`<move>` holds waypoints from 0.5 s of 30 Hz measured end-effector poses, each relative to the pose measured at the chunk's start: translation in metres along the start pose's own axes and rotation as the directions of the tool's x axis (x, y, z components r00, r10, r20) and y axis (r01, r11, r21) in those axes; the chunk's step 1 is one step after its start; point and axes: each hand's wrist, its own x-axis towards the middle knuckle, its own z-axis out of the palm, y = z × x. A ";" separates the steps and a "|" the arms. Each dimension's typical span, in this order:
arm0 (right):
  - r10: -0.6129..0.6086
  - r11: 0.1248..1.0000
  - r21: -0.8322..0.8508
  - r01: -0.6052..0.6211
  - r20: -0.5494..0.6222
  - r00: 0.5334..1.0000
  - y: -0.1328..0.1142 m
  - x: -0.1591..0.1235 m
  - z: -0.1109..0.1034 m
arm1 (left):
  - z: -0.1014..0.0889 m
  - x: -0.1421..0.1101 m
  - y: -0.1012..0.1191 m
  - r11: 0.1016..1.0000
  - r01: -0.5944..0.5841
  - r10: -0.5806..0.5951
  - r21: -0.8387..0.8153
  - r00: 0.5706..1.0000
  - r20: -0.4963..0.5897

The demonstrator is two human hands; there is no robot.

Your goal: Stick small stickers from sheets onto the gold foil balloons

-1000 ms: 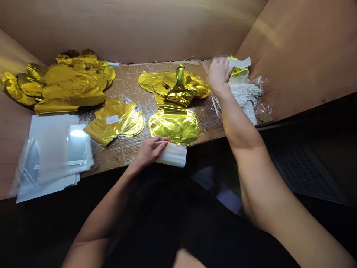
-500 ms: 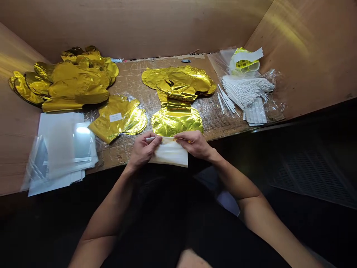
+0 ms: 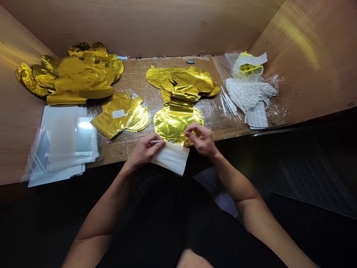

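My left hand (image 3: pixel 143 150) pinches a folded white packet (image 3: pixel 171 159) at the table's front edge, together with a thin white stick (image 3: pixel 155 141) under the thumb. My right hand (image 3: pixel 201 139) hovers just right of the packet's top corner, fingers curled as in a pinch; what they hold, if anything, I cannot make out. Right behind both hands lies a flat gold foil balloon (image 3: pixel 178 124), with more folded gold foil (image 3: pixel 184 82) behind it.
A heap of gold foil balloons (image 3: pixel 75 74) fills the back left. One bagged gold balloon (image 3: pixel 119 115) lies beside a stack of clear plastic bags (image 3: pixel 64 143). White sticks (image 3: pixel 247 95) and a yellow tape roll (image 3: pixel 248 67) sit at the right, near the wooden side wall (image 3: pixel 306 56).
My right hand came back from the tape roll at the right to the white packet, then lifted slightly off its top edge. The packet has tilted, its right end lower.
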 end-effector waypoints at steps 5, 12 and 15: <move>0.198 0.956 -0.262 -0.131 0.249 0.948 0.014 0.023 0.008 | 0.012 0.001 -0.019 0.854 -0.375 0.258 0.361 0.907 0.333; 0.279 0.663 -0.744 -0.082 0.145 0.949 0.017 0.011 0.010 | 0.019 0.000 -0.035 0.771 -0.413 0.242 0.484 0.894 0.378; 0.205 0.735 -0.678 0.014 0.241 0.949 0.022 0.008 0.003 | 0.017 0.000 -0.036 0.780 -0.418 0.250 0.465 0.890 0.381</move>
